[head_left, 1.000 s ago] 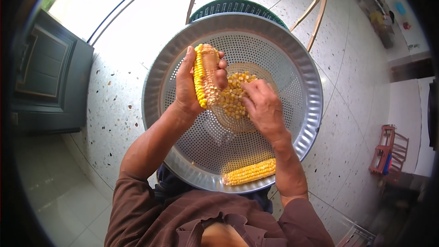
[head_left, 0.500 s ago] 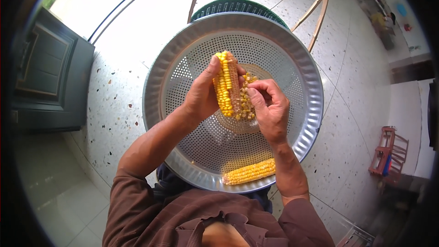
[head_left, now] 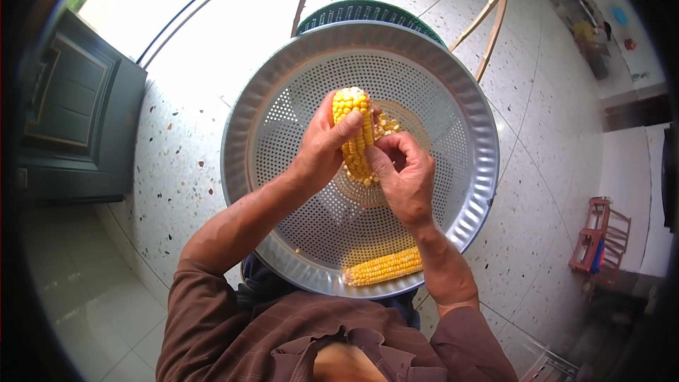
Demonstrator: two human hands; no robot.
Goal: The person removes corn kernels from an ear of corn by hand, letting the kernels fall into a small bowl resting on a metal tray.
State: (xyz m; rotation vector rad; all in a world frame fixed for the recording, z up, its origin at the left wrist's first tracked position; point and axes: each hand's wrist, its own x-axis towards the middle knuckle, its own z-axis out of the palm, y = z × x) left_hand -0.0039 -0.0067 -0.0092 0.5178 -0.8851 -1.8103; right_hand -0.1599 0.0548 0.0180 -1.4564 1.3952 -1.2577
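Note:
My left hand [head_left: 320, 147] wraps round an ear of yellow corn [head_left: 351, 117], which stands tilted upright with its thumb across the front. Rows of kernels face me; the ear's far side is hidden. My right hand [head_left: 409, 182] is closed at the ear's lower right edge, the thumb pressed against the kernels and the fingers curled, partly out of sight. Below both hands is a large round metal sieve [head_left: 283, 255] with a perforated bottom. Loose corn kernels [head_left: 385, 126] lie in its middle, partly covered by the ear and hands. A second ear of corn [head_left: 382, 267] rests inside the near rim.
Just beyond the sieve shows the rim of a green basket [head_left: 368, 8]. Wooden poles [head_left: 495, 21] rise past it. A dark green door [head_left: 78, 113] stands at left, a reddish wooden chair [head_left: 598, 237] at right. The floor [head_left: 180, 141] is speckled tile.
The ear has been turned in my left hand, so full kernel rows now face me instead of the bare strip. My left thumb moved across its front; my right hand came left onto the ear.

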